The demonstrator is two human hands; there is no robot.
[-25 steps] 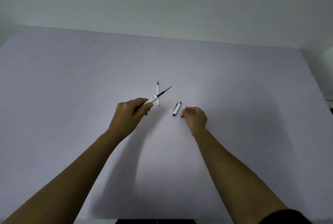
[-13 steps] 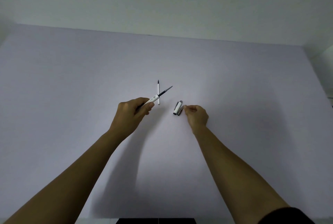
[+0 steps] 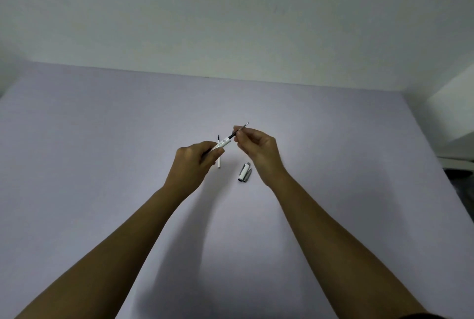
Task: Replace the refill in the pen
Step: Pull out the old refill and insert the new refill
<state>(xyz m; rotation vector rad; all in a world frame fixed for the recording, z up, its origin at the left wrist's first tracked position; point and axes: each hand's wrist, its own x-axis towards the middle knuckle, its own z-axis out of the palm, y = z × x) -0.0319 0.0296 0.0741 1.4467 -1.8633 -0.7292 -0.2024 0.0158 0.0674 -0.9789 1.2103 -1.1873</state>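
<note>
Holding the white pen barrel [image 3: 222, 144] in a closed fist, the left hand [image 3: 193, 163] keeps it raised above the pale lilac table [image 3: 102, 164], fingers wrapped tight around its lower part so that only the upper stretch shows. The barrel's long axis runs on a slant, from low on the left, inside the fist, up toward the far right. Out of its open end comes the dark refill [image 3: 239, 130], carrying on the same line, its thin metal tip pointing up, away and to the right. The right hand [image 3: 259, 150] has come in from the other side and its thumb and forefinger are pinched together on that refill just past the barrel's mouth, with the other fingers curled loosely beneath. Below and behind the left fist a second, white refill [image 3: 218, 162] lies flat on the table, its long axis running almost straight away from the person, dark tip at the far end; the fist hides its middle. The pen cap [image 3: 245, 172], white and grey with a clip, lies on the table just beside the right wrist, tilted slightly, open end nearer the person.
</note>
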